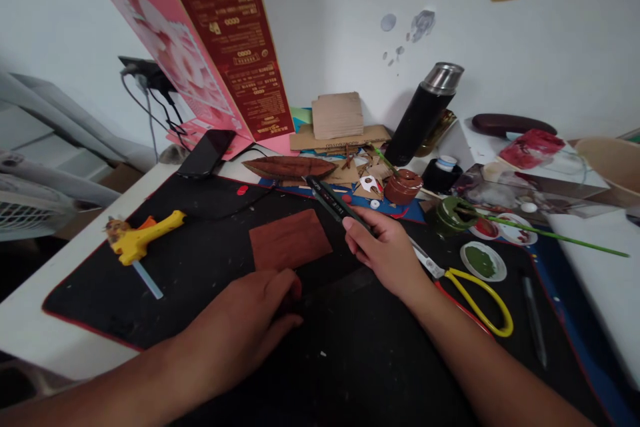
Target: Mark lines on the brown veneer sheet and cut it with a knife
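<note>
My right hand [383, 250] is closed around a dark utility knife [333, 200], whose tip points up and left toward the boat-shaped brown piece [290, 167]. A reddish-brown rectangular sheet [290, 240] lies flat on the black mat [200, 267]. At its near edge, my left hand [250, 313] has curled fingers and the thumb lower down. A dark, flat ruler-like strip [345, 285] runs rightward from these fingers, faint against the mat; the grip on it is partly hidden. Scissors [480, 300] with yellow and red handles lie beside my right forearm.
A yellow glue gun [145, 237] and a phone [206, 152] are on the left. Behind stand cardboard pieces [337, 117], a black thermos [423, 113], a brown paint jar [403, 187] and a green one [455, 217]. A green paint dish [483, 261] and a pen [535, 320] lie right.
</note>
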Motion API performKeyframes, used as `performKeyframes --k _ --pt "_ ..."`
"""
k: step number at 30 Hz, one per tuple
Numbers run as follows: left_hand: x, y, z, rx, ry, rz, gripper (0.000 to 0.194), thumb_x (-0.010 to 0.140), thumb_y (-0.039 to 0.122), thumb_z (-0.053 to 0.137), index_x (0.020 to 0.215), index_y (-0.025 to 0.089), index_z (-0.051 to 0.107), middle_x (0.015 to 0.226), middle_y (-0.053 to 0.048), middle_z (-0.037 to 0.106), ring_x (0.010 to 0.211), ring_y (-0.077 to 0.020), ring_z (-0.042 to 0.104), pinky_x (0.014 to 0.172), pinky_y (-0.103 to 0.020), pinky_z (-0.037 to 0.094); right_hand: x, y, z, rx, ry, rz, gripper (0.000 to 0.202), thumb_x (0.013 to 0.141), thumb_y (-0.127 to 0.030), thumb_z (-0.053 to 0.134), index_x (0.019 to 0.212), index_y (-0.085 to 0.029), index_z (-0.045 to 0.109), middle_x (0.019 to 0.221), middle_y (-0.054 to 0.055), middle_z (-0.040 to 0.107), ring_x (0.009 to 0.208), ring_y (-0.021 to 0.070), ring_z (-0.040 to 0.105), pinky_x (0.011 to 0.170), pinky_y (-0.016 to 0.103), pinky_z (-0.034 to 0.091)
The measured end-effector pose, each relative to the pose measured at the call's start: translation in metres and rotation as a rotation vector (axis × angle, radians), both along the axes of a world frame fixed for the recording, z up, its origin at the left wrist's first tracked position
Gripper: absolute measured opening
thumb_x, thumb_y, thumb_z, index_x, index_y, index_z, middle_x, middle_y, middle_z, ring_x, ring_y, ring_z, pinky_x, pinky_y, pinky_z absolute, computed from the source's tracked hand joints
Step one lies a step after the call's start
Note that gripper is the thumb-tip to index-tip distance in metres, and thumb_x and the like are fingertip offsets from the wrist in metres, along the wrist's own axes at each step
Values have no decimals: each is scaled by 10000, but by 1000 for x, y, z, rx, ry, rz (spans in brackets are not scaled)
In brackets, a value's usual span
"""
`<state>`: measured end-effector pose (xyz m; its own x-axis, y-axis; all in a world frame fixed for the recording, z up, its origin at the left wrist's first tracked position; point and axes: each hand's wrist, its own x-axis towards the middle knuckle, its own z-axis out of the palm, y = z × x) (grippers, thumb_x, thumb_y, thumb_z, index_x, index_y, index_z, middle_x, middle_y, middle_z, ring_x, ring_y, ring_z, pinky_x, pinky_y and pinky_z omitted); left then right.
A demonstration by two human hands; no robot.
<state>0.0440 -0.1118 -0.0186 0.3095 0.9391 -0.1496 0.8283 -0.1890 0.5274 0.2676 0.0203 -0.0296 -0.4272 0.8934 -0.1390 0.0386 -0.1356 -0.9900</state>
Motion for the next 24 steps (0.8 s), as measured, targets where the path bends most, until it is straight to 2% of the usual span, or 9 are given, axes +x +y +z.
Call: performKeyframes --k 4,7,9,13,16,19,21,24 --pt "-20 13 19 -54 -130 44 122 1019 281 552 1011 280 673 902 29 757 791 -173 731 683 -273 540 2 2 0 -64 88 -41 372 907 -566 776 964 -207 699 619 -62 540 469 88 367 422 257 201" --pt "-45 30 34 -9 -139 23 230 1058 352 525 972 271 723 894 12 765 794 -182 728 700 -282 553 3 4 -1 -62 95 -44 356 913 -554 775 913 -211 681 621 -57 544 474 89 378 414 255 203" --pt "-60 44 38 52 -103 -13 253 1060 367 530 962 262 739 894 -6 759 799 -190 718 696 -285 549 2 4 -1 -59 85 -39 361 909 -555 779 922 -209 678 621 -57 547 480 91 392 416 252 216" --pt "-70 73 28 197 -25 -101 252 1070 294 501 1005 245 739 940 -33 743 862 -193 687 769 -301 548 0 1 0 -56 51 -21 394 898 -573 785 942 -195 683 614 -63 537 481 87 389 428 247 227" --pt "-62 97 11 240 -17 -143 256 1032 188 486 998 238 735 962 -37 728 950 -199 670 869 -328 541 -1 0 1 -54 36 -16 432 889 -594 784 974 -179 702 608 -64 534 476 84 379 431 245 215" --pt "-52 113 -1 276 -1 -168 214 1017 180 546 943 235 739 997 -38 725 1006 -207 662 934 -353 536 0 0 1 -62 27 -25 474 883 -598 786 1061 -163 725 611 -64 540 472 85 378 429 242 211" --pt "-47 112 -4 318 17 -136 209 1041 212 554 976 226 753 1080 -63 725 1076 -232 657 991 -397 539 0 0 0 -60 18 -26 492 886 -599 783 1098 -158 733 611 -66 535 470 87 379 428 243 217" --pt "-42 92 -5 398 53 -51 293 1111 309 495 1106 192 763 1217 -128 709 1164 -296 630 1054 -510 532 0 1 -1 -54 10 -20 490 902 -594 771 1118 -155 742 612 -66 532 473 90 380 429 245 229"
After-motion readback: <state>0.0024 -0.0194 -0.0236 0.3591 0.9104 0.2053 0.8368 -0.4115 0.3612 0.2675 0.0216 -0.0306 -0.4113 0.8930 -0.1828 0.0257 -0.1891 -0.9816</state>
